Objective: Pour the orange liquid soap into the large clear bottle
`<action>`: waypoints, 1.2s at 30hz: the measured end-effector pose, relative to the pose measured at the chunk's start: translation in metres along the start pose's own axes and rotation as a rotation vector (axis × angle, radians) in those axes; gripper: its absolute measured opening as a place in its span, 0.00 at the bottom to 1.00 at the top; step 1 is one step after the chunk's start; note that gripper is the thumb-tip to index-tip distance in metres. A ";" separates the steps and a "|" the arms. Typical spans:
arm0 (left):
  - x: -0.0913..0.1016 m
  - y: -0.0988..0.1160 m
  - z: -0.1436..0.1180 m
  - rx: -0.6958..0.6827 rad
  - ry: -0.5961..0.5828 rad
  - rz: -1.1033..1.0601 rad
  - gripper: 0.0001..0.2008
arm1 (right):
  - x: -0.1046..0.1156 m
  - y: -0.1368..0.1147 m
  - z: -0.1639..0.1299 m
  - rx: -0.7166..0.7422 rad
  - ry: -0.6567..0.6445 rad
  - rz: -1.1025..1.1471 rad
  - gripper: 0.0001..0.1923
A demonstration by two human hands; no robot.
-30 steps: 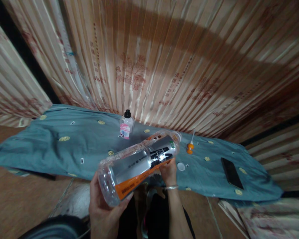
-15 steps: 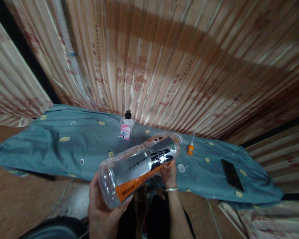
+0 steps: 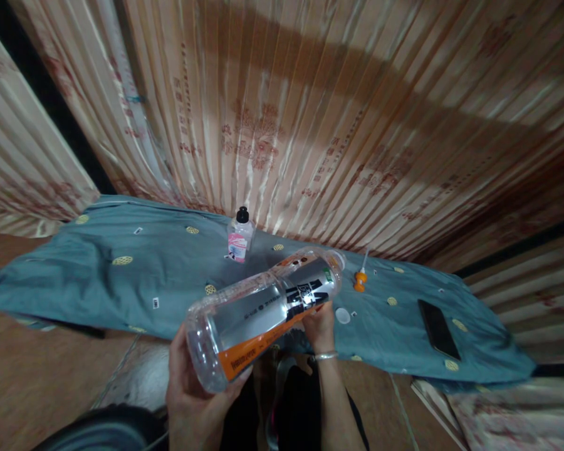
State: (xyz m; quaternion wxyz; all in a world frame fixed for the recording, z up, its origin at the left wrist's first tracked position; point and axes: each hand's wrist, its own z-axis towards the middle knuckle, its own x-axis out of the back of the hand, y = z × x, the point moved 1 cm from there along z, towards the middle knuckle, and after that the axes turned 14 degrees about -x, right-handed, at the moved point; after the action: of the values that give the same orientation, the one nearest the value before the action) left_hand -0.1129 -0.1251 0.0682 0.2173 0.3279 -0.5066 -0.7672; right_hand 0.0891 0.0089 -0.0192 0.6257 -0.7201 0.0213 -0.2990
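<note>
The left hand (image 3: pixel 192 391) cups the base of a clear, uncapped plastic bottle (image 3: pixel 263 310), held tilted above the blue cloth (image 3: pixel 98 282). The right hand (image 3: pixel 318 326) has its fingers clamped near the neck. A white cap (image 3: pixel 343 315) lies just right, off the bottle; an orange nozzle (image 3: pixel 359 280) and a phone (image 3: pixel 438 329) lie beyond.

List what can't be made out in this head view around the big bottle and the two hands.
- Head view: large clear bottle label print is too small and blurred to read.
- Left hand: palm hidden under the bottle's base; wrist cut off by the bottom edge.
- Right hand: fingertips hidden behind the bottle.
- Small bottle: pink label too small to read.
- Phone: screen dark.
</note>
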 end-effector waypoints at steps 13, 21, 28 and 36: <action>0.003 -0.005 0.001 0.013 -0.034 0.026 0.44 | 0.000 0.002 0.001 -0.010 -0.003 -0.015 0.28; -0.010 0.008 -0.005 0.054 0.047 -0.058 0.42 | -0.001 0.007 0.004 0.035 0.015 -0.023 0.25; -0.011 0.011 -0.005 0.060 0.035 -0.072 0.45 | 0.000 0.007 0.005 0.016 -0.005 -0.004 0.29; -0.012 0.011 -0.006 0.055 0.047 -0.094 0.41 | -0.002 0.010 0.005 0.040 0.040 -0.039 0.28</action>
State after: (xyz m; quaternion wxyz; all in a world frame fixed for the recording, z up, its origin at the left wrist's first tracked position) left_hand -0.0996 -0.1252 0.0800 0.1838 0.3749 -0.5065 -0.7544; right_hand 0.0936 0.0121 -0.0296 0.6336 -0.7016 0.0140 -0.3259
